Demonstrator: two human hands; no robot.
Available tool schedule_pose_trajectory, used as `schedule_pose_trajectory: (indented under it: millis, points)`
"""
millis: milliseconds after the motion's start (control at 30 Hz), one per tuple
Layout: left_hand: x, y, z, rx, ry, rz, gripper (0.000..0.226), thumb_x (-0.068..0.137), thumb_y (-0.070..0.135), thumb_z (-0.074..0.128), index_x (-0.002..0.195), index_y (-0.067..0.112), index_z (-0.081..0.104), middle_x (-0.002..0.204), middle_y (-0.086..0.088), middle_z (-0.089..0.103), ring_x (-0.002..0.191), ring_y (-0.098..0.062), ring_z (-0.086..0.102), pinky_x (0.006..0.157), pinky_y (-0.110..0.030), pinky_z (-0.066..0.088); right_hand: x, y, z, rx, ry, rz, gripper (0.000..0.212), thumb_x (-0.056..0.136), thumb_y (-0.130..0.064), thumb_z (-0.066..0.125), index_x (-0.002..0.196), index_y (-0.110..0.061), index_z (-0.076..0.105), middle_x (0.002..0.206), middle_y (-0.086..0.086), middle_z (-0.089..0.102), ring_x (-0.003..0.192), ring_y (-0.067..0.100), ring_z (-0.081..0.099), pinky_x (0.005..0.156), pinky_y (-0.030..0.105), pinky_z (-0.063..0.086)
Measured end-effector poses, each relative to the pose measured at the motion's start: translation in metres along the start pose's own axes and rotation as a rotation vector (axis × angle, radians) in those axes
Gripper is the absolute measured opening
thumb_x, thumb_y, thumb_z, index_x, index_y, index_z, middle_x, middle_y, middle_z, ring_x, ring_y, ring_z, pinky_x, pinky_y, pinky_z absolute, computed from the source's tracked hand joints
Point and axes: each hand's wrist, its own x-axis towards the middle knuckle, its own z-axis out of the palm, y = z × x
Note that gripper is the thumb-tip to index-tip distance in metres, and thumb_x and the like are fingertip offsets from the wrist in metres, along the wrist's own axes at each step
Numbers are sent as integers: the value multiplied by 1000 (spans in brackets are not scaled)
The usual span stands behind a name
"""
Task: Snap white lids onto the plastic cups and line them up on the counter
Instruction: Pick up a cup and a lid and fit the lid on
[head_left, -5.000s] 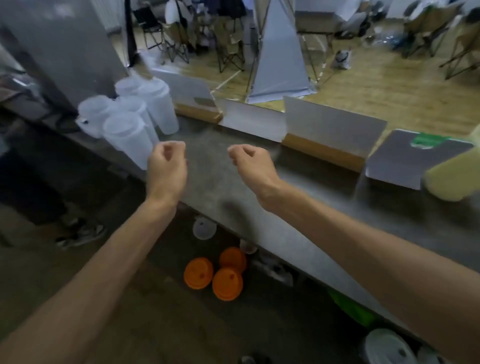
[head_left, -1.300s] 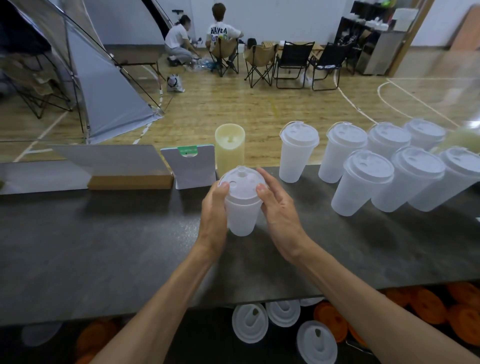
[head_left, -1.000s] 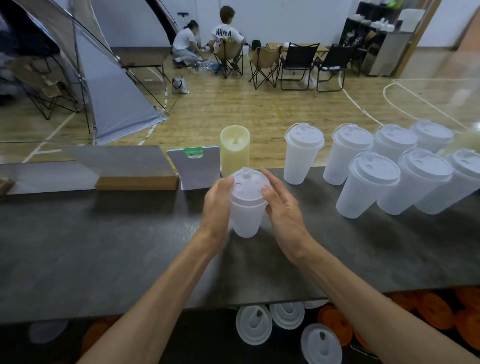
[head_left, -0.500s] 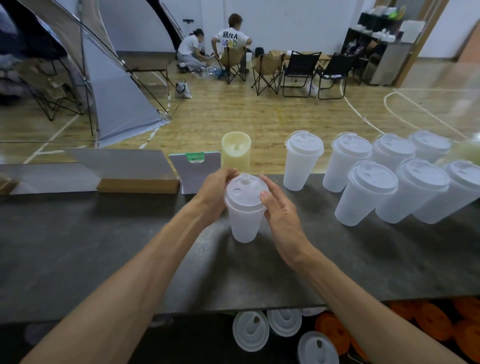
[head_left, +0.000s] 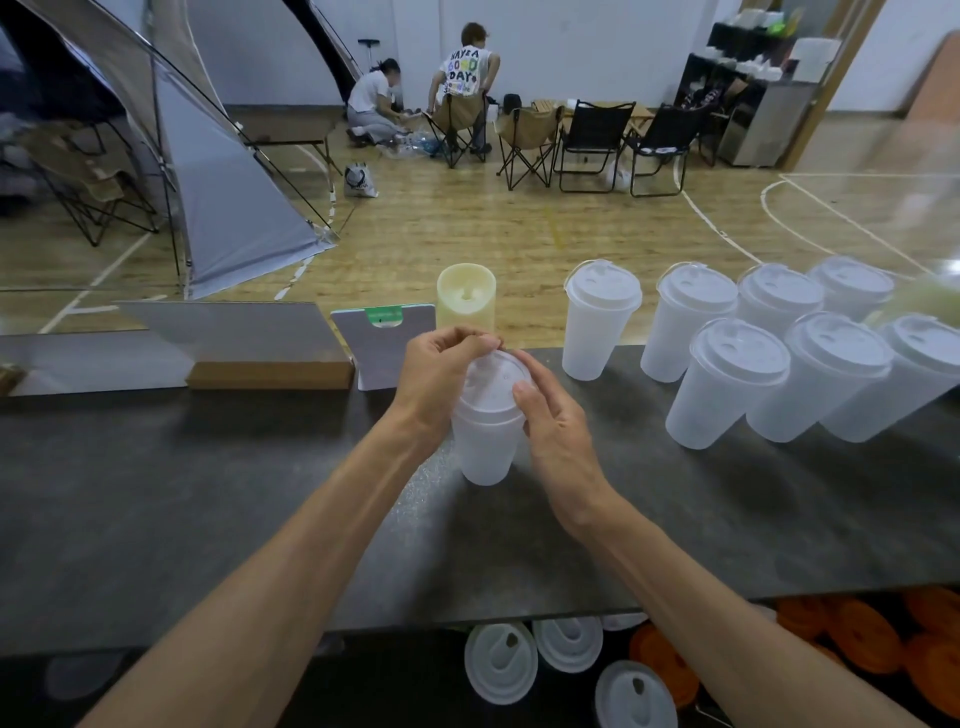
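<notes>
A translucent plastic cup (head_left: 485, 449) stands upright on the dark counter (head_left: 208, 493) in the middle of the view, with a white lid (head_left: 493, 382) on its rim. My left hand (head_left: 434, 379) curls over the lid's far left edge, fingertips pinched at the top. My right hand (head_left: 553, 421) presses on the lid's right side and wraps the cup's upper wall. To the right stand several lidded cups (head_left: 727, 384) in two rows, the nearest of them (head_left: 597, 317) at the counter's far edge.
A pale yellow cup (head_left: 466, 301), a grey card stand with a green tag (head_left: 384, 343) and a wooden-based sign (head_left: 249, 348) line the far edge. White lids (head_left: 501, 662) and orange lids (head_left: 862, 634) lie on the shelf below the counter. Two people and folding chairs are far behind.
My left hand has moved from the cup's side up over the lid's far edge. My right hand has shifted onto the lid's right rim. The cup stays in place.
</notes>
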Motion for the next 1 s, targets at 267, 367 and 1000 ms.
schedule_pose_trajectory:
  millis: [267, 367, 1000]
  points:
    - [0, 3, 2, 16, 12, -46, 19, 83, -2, 63, 77, 11, 74, 83, -5, 72, 75, -17, 65, 66, -26, 55, 0, -2, -1, -18, -7, 19, 36, 106, -21, 49, 140, -26, 58, 132, -10, 68, 122, 6, 62, 107, 33, 49]
    - [-1, 0, 2, 2, 9, -56, 19, 84, -2, 62, 78, 11, 74, 84, -5, 71, 73, -16, 65, 65, -25, 55, -1, -1, -1, -17, -9, 34, 37, 106, -23, 49, 142, -25, 56, 133, -10, 67, 122, 6, 62, 107, 32, 49]
    - [-5, -24, 59, -51, 115, -192, 48, 92, 51, 37, 78, 16, 67, 75, -3, 73, 66, -18, 66, 60, -27, 49, -12, -25, -36, -30, 197, 183, 25, 104, -42, 49, 106, -31, 71, 109, -9, 76, 113, 18, 67, 102, 55, 51]
